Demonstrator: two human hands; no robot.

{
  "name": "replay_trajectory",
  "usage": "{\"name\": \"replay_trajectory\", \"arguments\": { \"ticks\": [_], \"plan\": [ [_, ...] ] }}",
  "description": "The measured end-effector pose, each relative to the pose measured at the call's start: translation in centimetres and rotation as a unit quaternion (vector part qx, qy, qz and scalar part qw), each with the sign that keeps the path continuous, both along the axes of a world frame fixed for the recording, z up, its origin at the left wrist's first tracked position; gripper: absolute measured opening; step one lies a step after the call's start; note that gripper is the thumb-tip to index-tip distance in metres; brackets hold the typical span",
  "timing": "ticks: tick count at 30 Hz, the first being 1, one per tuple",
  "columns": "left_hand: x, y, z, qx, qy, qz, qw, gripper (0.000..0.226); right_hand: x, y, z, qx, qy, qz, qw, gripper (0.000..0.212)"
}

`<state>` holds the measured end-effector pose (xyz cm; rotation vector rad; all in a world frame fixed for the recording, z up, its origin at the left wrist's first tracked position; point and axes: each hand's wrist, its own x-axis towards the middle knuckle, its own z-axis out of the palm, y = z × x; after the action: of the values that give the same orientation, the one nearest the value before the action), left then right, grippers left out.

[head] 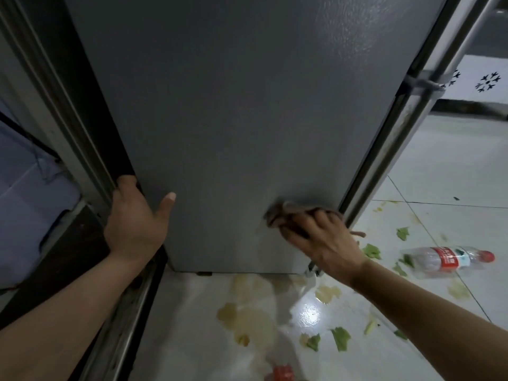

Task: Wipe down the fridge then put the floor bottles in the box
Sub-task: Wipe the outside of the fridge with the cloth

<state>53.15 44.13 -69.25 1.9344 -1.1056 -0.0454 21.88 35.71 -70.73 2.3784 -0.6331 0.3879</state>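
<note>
The grey fridge [233, 119] fills the middle of the view, seen from its side panel. My left hand [134, 218] grips the fridge's rear left edge, fingers curled behind it and thumb lying on the panel. My right hand [321, 237] presses a brown cloth [283, 213] against the lower right of the panel, fingers spread over it. A clear plastic bottle [450, 259] with a red label and red cap lies on its side on the floor to the right. Part of another red-labelled bottle [283, 373] shows at the bottom edge.
The white tiled floor [453, 171] carries yellowish spills [247, 317] and green vegetable scraps [341, 338]. A dark frame and metal rail [129, 306] run along the left. A white patterned surface [481, 81] stands at the far right.
</note>
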Motion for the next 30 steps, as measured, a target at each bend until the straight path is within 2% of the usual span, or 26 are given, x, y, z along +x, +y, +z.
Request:
{"name": "replay_trajectory", "arguments": {
  "ticks": [2, 3, 7, 10, 12, 16, 17, 19, 22, 25, 27, 30],
  "plan": [
    [0.1, 0.0, 0.0, 0.002, 0.003, -0.004, 1.000, 0.060, -0.2, 0.2, -1.4, -0.008, 0.049, 0.039, 0.998, 0.037],
    [0.2, 0.0, 0.0, 0.002, 0.008, -0.009, 1.000, 0.060, 0.0, 0.1, -1.3, -0.011, 0.042, 0.047, 0.998, 0.038],
    [0.1, 0.1, -0.2, -0.016, 0.017, -0.016, 1.000, 0.060, 2.9, -0.5, 2.2, -0.030, -0.126, 0.024, 0.991, 0.043],
    [0.0, 0.0, -0.1, -0.019, 0.018, -0.011, 1.000, 0.058, 6.1, -0.1, 3.4, -0.024, -0.195, 0.028, 0.980, 0.048],
    [0.1, 0.1, -0.1, -0.015, 0.017, -0.009, 1.000, 0.056, 7.2, 0.4, 2.5, -0.030, -0.151, 0.051, 0.987, 0.043],
    [1.0, 0.7, -0.4, -0.006, 0.021, -0.041, 0.999, 0.042, 7.9, 1.5, -0.7, -0.037, 0.071, 0.084, 0.993, 0.052],
    [1.3, 1.0, -0.6, -0.004, 0.022, -0.066, 0.998, 0.042, 8.0, 1.5, -0.8, -0.035, 0.087, 0.088, 0.992, 0.052],
    [2.0, 1.8, -0.8, -0.008, 0.031, -0.115, 0.993, 0.045, 8.6, 1.4, -0.2, -0.034, 0.062, 0.095, 0.993, 0.050],
    [2.8, 2.6, -1.0, -0.027, 0.031, -0.156, 0.987, 0.049, 10.0, 0.9, 2.5, -0.048, -0.058, 0.096, 0.992, 0.042],
    [3.4, 2.8, -1.0, -0.031, 0.039, -0.183, 0.982, 0.052, 11.7, 0.8, 3.3, -0.060, -0.156, 0.077, 0.983, 0.044],
    [3.7, 2.8, -1.0, -0.030, 0.046, -0.195, 0.979, 0.053, 12.1, 1.2, 2.0, -0.059, -0.118, 0.084, 0.988, 0.046],
    [4.2, 2.7, -1.3, -0.012, 0.044, -0.197, 0.979, 0.052, 11.7, 1.9, -0.8, -0.051, 0.059, 0.108, 0.991, 0.050]
  ]
}}
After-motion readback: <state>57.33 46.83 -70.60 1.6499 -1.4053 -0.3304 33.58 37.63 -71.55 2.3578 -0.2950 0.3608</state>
